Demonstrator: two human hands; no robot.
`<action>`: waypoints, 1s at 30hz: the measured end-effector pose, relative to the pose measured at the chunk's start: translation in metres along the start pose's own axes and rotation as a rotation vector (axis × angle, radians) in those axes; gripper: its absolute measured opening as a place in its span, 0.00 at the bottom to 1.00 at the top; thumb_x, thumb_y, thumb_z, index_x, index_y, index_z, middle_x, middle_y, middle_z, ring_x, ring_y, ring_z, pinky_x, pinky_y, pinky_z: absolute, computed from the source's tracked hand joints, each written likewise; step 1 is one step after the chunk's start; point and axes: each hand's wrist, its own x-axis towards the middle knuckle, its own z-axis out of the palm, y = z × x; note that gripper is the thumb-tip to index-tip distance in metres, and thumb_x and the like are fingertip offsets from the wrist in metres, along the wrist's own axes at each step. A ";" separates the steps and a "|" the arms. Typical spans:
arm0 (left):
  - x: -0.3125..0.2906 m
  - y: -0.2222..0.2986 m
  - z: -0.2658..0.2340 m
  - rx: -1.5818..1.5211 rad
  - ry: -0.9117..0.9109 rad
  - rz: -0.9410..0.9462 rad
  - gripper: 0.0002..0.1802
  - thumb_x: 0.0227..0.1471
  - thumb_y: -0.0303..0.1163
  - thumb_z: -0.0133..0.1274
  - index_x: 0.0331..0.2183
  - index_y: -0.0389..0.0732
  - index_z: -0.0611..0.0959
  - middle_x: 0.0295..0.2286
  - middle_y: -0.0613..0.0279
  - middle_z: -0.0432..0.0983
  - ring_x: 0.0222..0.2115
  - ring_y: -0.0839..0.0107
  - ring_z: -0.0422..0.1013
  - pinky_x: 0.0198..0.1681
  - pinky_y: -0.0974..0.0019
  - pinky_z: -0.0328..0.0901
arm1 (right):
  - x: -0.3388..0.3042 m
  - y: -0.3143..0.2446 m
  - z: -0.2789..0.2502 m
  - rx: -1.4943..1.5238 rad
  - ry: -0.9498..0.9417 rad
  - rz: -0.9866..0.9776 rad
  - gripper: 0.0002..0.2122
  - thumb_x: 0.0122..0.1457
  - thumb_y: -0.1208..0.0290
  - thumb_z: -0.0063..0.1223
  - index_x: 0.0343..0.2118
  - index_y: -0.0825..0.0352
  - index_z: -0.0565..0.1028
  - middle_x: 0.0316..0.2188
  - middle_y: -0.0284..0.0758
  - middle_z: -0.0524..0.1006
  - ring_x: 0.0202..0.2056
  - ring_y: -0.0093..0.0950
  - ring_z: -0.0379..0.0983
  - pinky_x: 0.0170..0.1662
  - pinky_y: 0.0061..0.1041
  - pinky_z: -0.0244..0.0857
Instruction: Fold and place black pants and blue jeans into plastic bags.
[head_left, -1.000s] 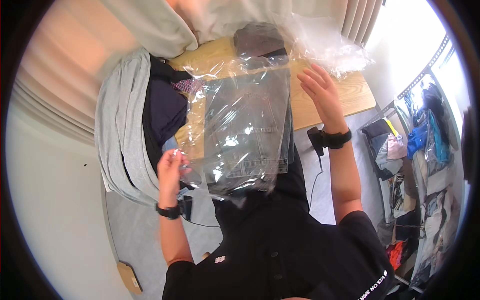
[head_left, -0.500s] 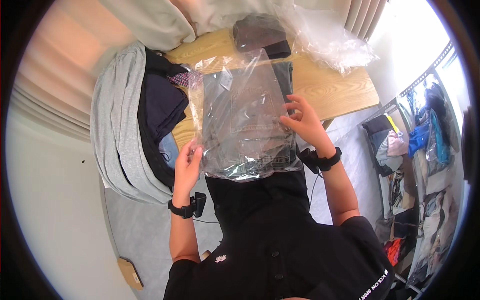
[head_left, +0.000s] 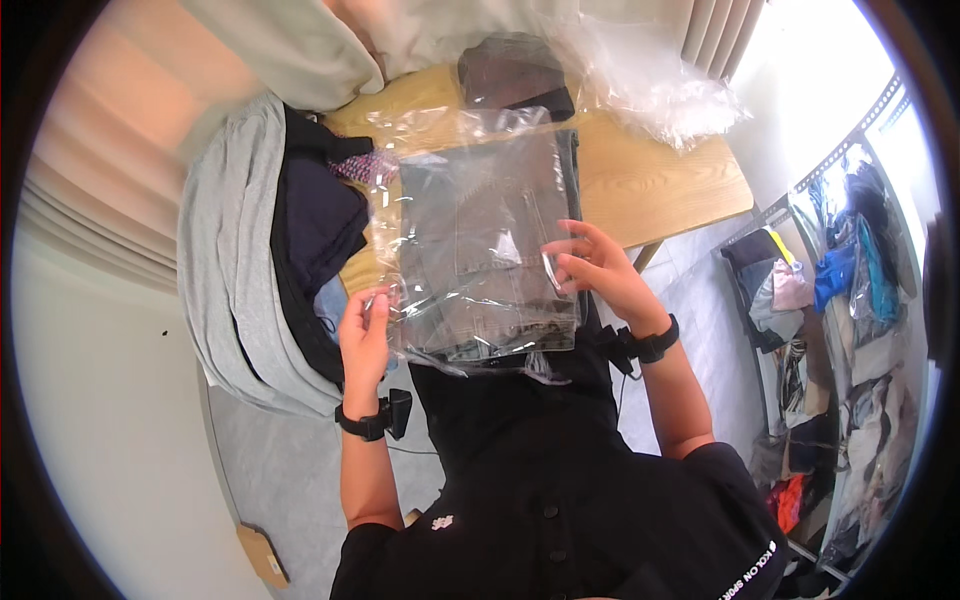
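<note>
A folded grey-green pair of jeans (head_left: 440,215) lies flat at the table's near edge. A clear plastic bag (head_left: 505,250) covers it, and its wrinkled near end hangs over the edge. At the bag's left side my left hand (head_left: 364,330) pinches the film between thumb and fingers. My right hand (head_left: 600,272) is over the bag's right side, fingers curled and thumb closed on a fold of film. Whether the jeans are wholly inside the bag is hard to tell.
Folded clothes and a grey cloth (head_left: 225,270) pile up at left. A dark bagged garment (head_left: 510,75) and a heap of clear bags (head_left: 660,95) lie at the back of the wooden table (head_left: 665,185). Racks of bagged clothes (head_left: 850,260) stand at right.
My right hand has come slightly nearer and left, closing on the film. The raised far end of the bag has dropped flatter, and its near end now sags over the edge.
</note>
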 end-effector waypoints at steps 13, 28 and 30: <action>0.108 0.059 -0.051 -0.499 0.158 0.068 0.23 0.60 0.41 0.38 0.51 0.37 0.62 0.52 0.48 0.61 0.51 0.57 0.62 0.49 0.55 0.61 | -0.007 0.033 -0.005 -0.356 0.295 -0.146 0.30 0.48 0.72 0.59 0.54 0.68 0.58 0.49 0.43 0.64 0.44 0.30 0.67 0.41 0.26 0.65; 0.030 -0.017 -0.061 0.267 0.045 -0.035 0.18 0.49 0.24 0.52 0.44 0.37 0.73 0.41 0.58 0.71 0.42 0.70 0.68 0.44 0.67 0.63 | -0.030 0.070 0.069 -0.888 0.046 -0.580 0.30 0.41 0.85 0.55 0.51 0.64 0.61 0.35 0.41 0.61 0.40 0.42 0.66 0.43 0.37 0.63; -0.012 -0.027 -0.070 -0.016 0.221 -0.218 0.09 0.51 0.23 0.50 0.37 0.38 0.74 0.39 0.58 0.71 0.41 0.72 0.68 0.42 0.71 0.63 | -0.022 0.073 0.065 -1.333 0.100 -0.744 0.28 0.40 0.79 0.53 0.50 0.59 0.67 0.34 0.36 0.63 0.40 0.36 0.59 0.47 0.36 0.56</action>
